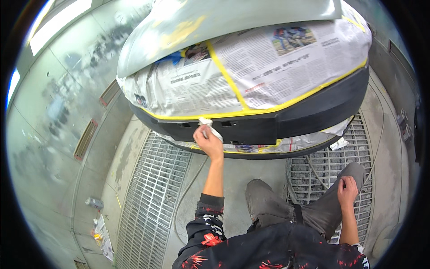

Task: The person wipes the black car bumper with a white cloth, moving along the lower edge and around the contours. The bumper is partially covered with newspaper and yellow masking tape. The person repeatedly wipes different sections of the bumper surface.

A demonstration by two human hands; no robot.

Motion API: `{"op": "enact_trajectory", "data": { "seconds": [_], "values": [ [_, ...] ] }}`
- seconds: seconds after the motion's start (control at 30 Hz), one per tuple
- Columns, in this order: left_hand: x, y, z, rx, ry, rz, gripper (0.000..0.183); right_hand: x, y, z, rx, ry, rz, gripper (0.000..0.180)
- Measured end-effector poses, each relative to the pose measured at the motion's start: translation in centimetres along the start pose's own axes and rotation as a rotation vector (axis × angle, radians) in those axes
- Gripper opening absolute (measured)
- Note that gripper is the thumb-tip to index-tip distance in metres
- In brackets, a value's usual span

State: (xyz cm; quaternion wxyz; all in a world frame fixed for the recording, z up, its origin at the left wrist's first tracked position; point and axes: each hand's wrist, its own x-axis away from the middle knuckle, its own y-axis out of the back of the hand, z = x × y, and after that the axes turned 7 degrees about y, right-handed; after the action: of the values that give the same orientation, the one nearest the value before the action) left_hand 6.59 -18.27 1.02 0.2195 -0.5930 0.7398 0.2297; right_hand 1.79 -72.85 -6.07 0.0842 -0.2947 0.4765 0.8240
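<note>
My left hand (209, 143) grips a crumpled white cloth or paper wad (205, 121) against the dark bumper (252, 129) of a car, just below a line of yellow masking tape (188, 117). Small rectangular openings show in the bumper panel beside the hand. Above the tape, newspaper sheets (268, 67) cover the car's front, with another yellow strip running up between them. A grey hood with yellowish patches (235, 16) overhangs the paper. On my right knee rests my right hand (348, 190), its fingers loosely curled, and nothing shows in it.
Floor gratings (151, 188) lie to the left and right, the right one under my leg. A hose (188, 191) curves over the concrete. Newspaper (103, 238) and a small grey box (94, 203) lie by the stained left wall (43, 111). More masked trim hangs low under the bumper.
</note>
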Motion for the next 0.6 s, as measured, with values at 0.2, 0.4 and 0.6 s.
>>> {"op": "enact_trajectory", "data": {
  "seconds": [0.2,0.4,0.6],
  "values": [
    [11.7,-1.2,-6.1,0.243,0.245,0.533,0.006,1.1,2.5,-1.6,-0.063,0.044,-0.030,0.010],
    [23.4,-2.0,-11.4,0.794,1.286,0.770,0.017,0.9,5.4,-6.2,-0.112,-0.059,0.033,0.010],
    [21.8,-3.0,-22.5,0.960,1.663,0.837,0.033,-4.3,9.8,-10.3,-0.115,-0.274,0.360,0.009]
  ]
}}
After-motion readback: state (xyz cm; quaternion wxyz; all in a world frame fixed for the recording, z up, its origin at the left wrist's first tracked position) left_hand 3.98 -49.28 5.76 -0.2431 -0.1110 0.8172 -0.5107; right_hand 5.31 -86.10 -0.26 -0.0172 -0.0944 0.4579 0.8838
